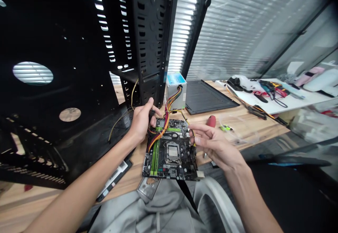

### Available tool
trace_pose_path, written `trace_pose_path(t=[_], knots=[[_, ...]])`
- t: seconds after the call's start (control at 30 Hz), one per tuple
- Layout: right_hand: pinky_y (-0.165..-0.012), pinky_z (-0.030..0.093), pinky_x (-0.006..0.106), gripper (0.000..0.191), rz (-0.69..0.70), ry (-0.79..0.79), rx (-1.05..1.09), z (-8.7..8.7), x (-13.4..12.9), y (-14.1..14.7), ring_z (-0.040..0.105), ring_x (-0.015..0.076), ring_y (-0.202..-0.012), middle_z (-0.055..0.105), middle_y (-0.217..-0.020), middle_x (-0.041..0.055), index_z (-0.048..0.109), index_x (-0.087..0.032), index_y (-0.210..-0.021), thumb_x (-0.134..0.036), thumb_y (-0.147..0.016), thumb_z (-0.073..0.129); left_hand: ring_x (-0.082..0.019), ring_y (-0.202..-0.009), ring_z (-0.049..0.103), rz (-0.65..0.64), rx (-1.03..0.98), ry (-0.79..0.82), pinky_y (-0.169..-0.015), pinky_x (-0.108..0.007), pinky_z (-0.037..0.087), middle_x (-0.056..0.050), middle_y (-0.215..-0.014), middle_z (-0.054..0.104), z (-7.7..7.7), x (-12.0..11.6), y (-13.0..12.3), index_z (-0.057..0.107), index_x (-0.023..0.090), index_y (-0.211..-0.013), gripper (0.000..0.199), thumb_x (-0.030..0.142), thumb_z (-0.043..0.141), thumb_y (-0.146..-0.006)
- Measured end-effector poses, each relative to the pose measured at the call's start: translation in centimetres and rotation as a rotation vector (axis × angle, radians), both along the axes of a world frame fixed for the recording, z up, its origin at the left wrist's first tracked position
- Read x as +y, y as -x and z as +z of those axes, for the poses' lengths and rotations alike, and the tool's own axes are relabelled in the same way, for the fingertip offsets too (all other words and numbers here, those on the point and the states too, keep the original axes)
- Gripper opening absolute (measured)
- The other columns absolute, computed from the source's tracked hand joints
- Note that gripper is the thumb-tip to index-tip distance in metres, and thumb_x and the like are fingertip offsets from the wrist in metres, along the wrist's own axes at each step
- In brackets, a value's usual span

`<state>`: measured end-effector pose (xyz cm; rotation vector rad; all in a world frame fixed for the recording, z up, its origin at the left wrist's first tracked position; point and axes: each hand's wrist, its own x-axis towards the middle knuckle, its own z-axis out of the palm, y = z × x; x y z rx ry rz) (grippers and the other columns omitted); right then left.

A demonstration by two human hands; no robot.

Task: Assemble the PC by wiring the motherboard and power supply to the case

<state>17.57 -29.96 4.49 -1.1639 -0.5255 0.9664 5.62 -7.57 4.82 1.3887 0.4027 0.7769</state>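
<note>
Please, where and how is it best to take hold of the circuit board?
Probably grip the circuit board by its left and right edges, toward the near corners, coming from the person's side. It lies flat and thin; green slots and a processor socket crowd its face, and the cable bundle crosses its farther left part.

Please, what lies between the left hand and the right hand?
In the head view, the far half of the motherboard and the cable bundle crossing it lie between left hand and right hand.
</note>
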Motion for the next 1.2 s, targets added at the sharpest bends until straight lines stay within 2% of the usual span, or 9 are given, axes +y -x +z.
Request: trace_pose_path(t=[0.17, 0.3, 0.47, 0.57, 0.67, 0.77, 0.83, 1.03, 1.2], knots=[[-0.071, 0.061, 0.014, 0.047, -0.057, -0.045, 0.211, 0.2, 0.4, 0.5, 0.073, 0.0105, -0.08, 0.076, -0.098, 0.0017, 0.079, -0.02, -0.107, -0.016, -0.065, 0.1, -0.01, -0.036, 0.045, -0.009, 0.001, 0.002, -0.047, -0.025, 0.035, 0.004, -0.037, 0.041, 0.1, -0.1, 0.0, 0.069, 0.018, -0.06, 0.057, 0.057, 0.054, -0.098], [-0.075, 0.061, 0.01, 0.048, 0.023, -0.121, 0.378, 0.5, 0.3, 0.5, 0.071, 0.0076, -0.083, 0.074, -0.097, -0.0003, 0.077, -0.021, -0.108, -0.014, -0.066, 0.1, -0.01, -0.035, 0.044, -0.007, -0.008, 0.008, -0.046, -0.024, 0.034, 0.005, -0.036, 0.039, 0.1, -0.1, 0.0, 0.069, 0.018, -0.06, 0.056, 0.057, 0.054, -0.098], [-0.08, 0.059, 0.007, 0.046, 0.083, -0.165, 0.415, 0.7, 0.2, 0.5, 0.07, 0.006, -0.084, 0.073, -0.098, 0.0002, 0.077, -0.018, -0.107, -0.011, -0.067, 0.098, -0.01, -0.035, 0.044, -0.018, -0.008, 0.02, -0.045, -0.024, 0.034, 0.005, -0.036, 0.038, 0.1, -0.1, -0.1, 0.069, 0.018, -0.059, 0.056, 0.055, 0.054, -0.098], [-0.08, 0.06, 0.009, 0.044, 0.015, -0.113, 0.295, 0.7, -0.1, 0.8, 0.071, 0.0068, -0.084, 0.074, -0.101, 0.0015, 0.079, -0.019, -0.108, -0.016, -0.069, 0.098, -0.01, -0.035, 0.044, -0.026, -0.009, 0.025, -0.045, -0.024, 0.035, 0.005, -0.036, 0.038, 0.2, -0.2, 0.0, 0.07, 0.018, -0.059, 0.057, 0.055, 0.053, -0.099], [-0.084, 0.06, 0.011, 0.044, -0.072, -0.055, 0.043, 0.8, -0.8, 0.9, 0.073, 0.0097, -0.091, 0.077, -0.105, 0.0037, 0.08, -0.02, -0.113, -0.019, -0.072, 0.097, -0.009, -0.035, 0.044, -0.037, -0.023, 0.027, -0.045, -0.024, 0.034, 0.005, -0.036, 0.038, 0.1, -0.2, 0.0, 0.07, 0.018, -0.059, 0.057, 0.056, 0.054, -0.099], [-0.087, 0.061, 0.016, 0.051, -0.035, -0.006, -0.19, 1.0, -1.7, 0.9, 0.074, 0.0149, -0.1, 0.078, -0.109, 0.0052, 0.08, -0.024, -0.116, -0.018, -0.069, 0.098, -0.009, -0.035, 0.044, -0.059, -0.047, 0.032, -0.045, -0.025, 0.034, 0.005, -0.036, 0.038, -0.2, -0.1, -0.1, 0.07, 0.018, -0.058, 0.059, 0.058, 0.055, -0.098], [-0.083, 0.062, 0.019, 0.05, 0.004, 0.036, -0.324, 1.0, -2.2, 1.0, 0.073, 0.018, -0.102, 0.078, -0.109, 0.0059, 0.079, -0.026, -0.117, -0.019, -0.07, 0.097, -0.009, -0.034, 0.043, -0.067, -0.058, 0.037, -0.045, -0.025, 0.034, 0.005, -0.036, 0.037, -0.3, -0.1, -0.3, 0.07, 0.018, -0.058, 0.059, 0.058, 0.054, -0.099], [-0.076, 0.065, 0.025, 0.037, -0.018, 0.185, -0.569, 0.2, -3.7, 1.6, 0.073, 0.0174, -0.084, 0.074, -0.103, 0.0044, 0.078, -0.029, -0.11, -0.027, -0.077, 0.094, -0.009, -0.035, 0.044, -0.059, -0.066, 0.032, -0.047, -0.027, 0.035, 0.004, -0.036, 0.041, -0.4, -0.3, -0.4, 0.072, 0.02, -0.059, 0.063, 0.063, 0.051, -0.1], [-0.075, 0.065, 0.024, 0.031, 0.004, 0.233, -0.669, -0.2, -4.3, 2.0, 0.072, 0.0167, -0.081, 0.071, -0.106, 0.0054, 0.079, -0.027, -0.106, -0.029, -0.078, 0.093, -0.008, -0.033, 0.043, -0.046, -0.047, 0.029, -0.05, -0.027, 0.035, 0.004, -0.035, 0.042, 0.0, -0.8, -0.3, 0.07, 0.019, -0.057, 0.065, 0.055, 0.047, -0.106]])
